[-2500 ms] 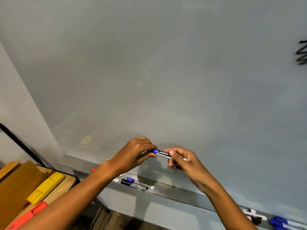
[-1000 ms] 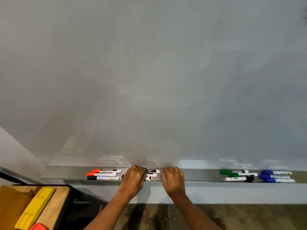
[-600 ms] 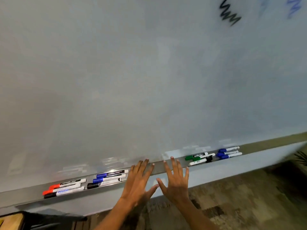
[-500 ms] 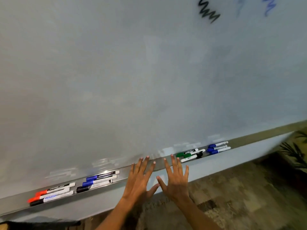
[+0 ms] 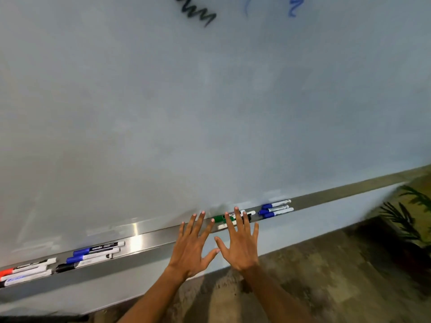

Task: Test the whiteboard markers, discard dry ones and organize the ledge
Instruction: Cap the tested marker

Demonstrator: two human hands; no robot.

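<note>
The whiteboard ledge (image 5: pixel 149 243) already looks largely sorted: markers lie capped and lengthwise in four separate clusters along it. At the left end sits a group with a red-capped marker (image 5: pixel 23 269) and others beside it; next along is a group of blue-capped markers (image 5: pixel 93 252) with a black-capped one (image 5: pixel 81 265) at the ledge's front edge; past a bare stretch of metal come the green markers (image 5: pixel 220 219), and nearest the right end three blue markers (image 5: pixel 276 209) lie parallel. A black scribble (image 5: pixel 197 12) and faint blue scribbles (image 5: pixel 292 7) at the top edge of the whiteboard (image 5: pixel 210 101) suggest testing has been carried out, though whether every marker was tried cannot be told from here, and no discarded markers or bin are in view. What may remain is a final straightening, or nothing at all. Both hands hold nothing. The left hand (image 5: pixel 190 247) is flat with fingers spread, hovering in front of the bare middle of the ledge, close to the green group but not on it. The right hand (image 5: pixel 240 243) is likewise splayed, its fingertips (image 5: pixel 236 208) overlapping the green markers in the view; whether they actually touch them cannot be told. The other three clusters lie well apart from either hand.
</note>
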